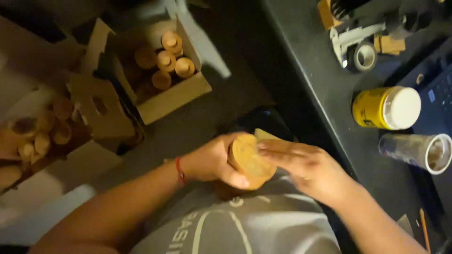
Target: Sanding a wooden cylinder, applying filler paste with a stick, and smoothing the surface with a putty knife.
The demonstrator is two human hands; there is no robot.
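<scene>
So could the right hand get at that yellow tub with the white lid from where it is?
Probably yes. The yellow tub lies on the dark table, nothing between it and the right hand. But that hand is pressed on the round wooden piece.

tan wooden piece point(246, 160), red wrist band point(179, 170), yellow can point(372, 109) w/ white lid point(401, 107), brown cardboard box point(172, 99), grey shirt point(263, 226)

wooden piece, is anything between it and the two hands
Nothing visible. The left hand grips the round wooden piece directly, thumb on its rim, and the right hand lays its fingers flat on its face.
</scene>
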